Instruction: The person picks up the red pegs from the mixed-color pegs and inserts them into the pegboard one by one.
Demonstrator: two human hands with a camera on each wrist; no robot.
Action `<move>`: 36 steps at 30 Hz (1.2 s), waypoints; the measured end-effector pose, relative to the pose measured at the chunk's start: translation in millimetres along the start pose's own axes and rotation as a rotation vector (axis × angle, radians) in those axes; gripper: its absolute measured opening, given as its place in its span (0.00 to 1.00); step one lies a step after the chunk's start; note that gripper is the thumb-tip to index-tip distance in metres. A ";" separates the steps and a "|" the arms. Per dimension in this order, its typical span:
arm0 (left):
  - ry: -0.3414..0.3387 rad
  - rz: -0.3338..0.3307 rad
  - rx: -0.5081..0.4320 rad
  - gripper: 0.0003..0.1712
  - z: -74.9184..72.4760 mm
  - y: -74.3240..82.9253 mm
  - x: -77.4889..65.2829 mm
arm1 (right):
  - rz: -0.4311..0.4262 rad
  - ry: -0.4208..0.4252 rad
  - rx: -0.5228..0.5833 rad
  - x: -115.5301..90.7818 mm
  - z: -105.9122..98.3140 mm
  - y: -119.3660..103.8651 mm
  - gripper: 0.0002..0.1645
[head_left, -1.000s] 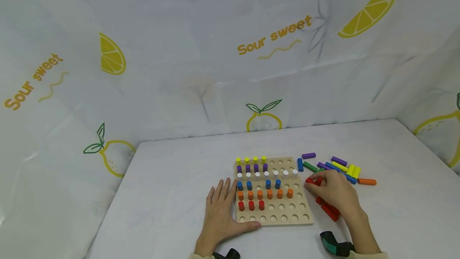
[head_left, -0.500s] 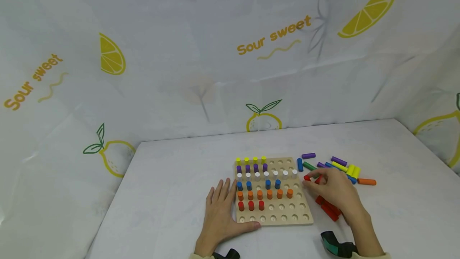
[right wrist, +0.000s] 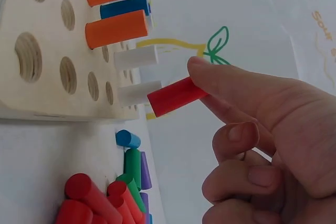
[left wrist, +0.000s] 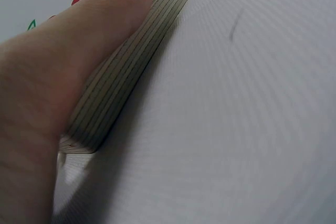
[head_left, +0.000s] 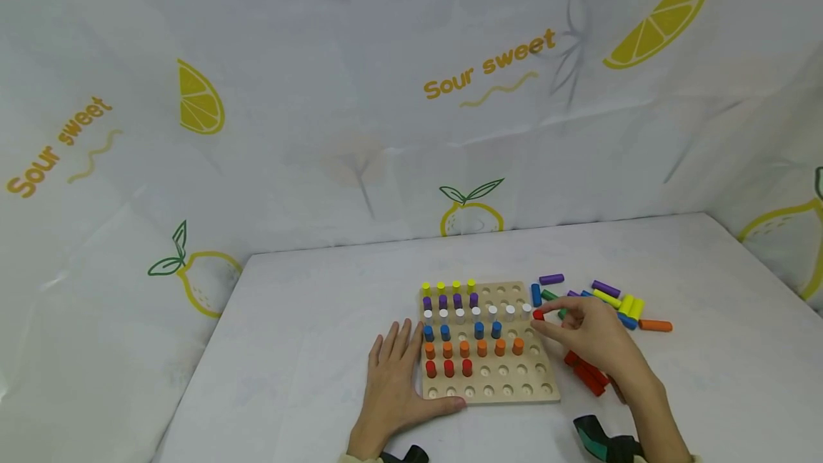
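A wooden pegboard point(head_left: 508, 381) lies on the table, with rows of yellow, purple, white, blue, orange and red pegs standing in its holes. My left hand point(head_left: 395, 384) rests along the board's left side, fingers spread and straight, the thumb lying over the near edge. In the left wrist view that thumb point(left wrist: 105, 19) presses against the layered edge. Between thumb and index finger, my right hand point(head_left: 594, 334) pinches a red peg point(right wrist: 177, 96) by one end. The peg is tilted, above the board's right edge and close to the end white pegs point(right wrist: 137, 56).
Loose red pegs point(head_left: 588, 375) lie right of the board, partly beneath my right forearm. Beyond the hand are scattered purple, green, blue and yellow pegs point(head_left: 632, 306) and one orange peg point(head_left: 656, 325). A printed white cloth point(head_left: 360, 127) hangs behind the table.
My right hand has lifted the red peg and moved left from the loose pile to the board's right edge. The left hand has stayed in place.
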State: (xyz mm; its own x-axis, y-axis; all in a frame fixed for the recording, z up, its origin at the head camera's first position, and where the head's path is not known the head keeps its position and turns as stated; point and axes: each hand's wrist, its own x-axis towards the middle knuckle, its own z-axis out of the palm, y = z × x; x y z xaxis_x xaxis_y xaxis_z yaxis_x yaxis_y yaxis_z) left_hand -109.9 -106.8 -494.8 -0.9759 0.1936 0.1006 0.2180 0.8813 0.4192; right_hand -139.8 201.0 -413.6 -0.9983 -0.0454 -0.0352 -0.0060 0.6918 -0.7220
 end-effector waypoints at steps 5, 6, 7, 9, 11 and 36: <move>-0.006 -0.005 -0.004 0.74 -0.2 0.4 0.2 | -0.013 -0.017 0.032 -1.4 -1.8 -6.4 0.21; -0.006 -0.005 -0.005 0.74 -0.2 0.4 0.2 | -0.019 -0.020 0.036 -1.7 -2.1 -7.6 0.21; -0.006 -0.006 -0.007 0.74 -0.3 0.5 0.1 | -0.027 -0.021 0.041 -2.1 -2.3 -8.9 0.20; -0.005 -0.005 -0.008 0.74 -0.5 0.6 0.0 | -0.051 -0.024 0.054 -2.5 -2.5 -11.3 0.20; -0.004 -0.005 -0.007 0.74 -0.4 0.6 0.0 | -0.067 -0.039 0.076 -2.9 -2.5 -13.9 0.20; -0.002 0.009 0.007 0.74 0.3 -1.3 0.6 | -0.310 -0.344 0.288 1.1 32.2 -22.2 0.14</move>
State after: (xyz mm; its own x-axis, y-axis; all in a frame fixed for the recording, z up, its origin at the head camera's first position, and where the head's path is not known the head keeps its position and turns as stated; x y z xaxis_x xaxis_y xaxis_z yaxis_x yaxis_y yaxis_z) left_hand -110.8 -107.7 -495.6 -0.9740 0.2022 0.1021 0.2264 0.8826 0.4119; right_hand -138.9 162.5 -419.8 -0.8755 -0.4828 0.0200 -0.2331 0.3857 -0.8927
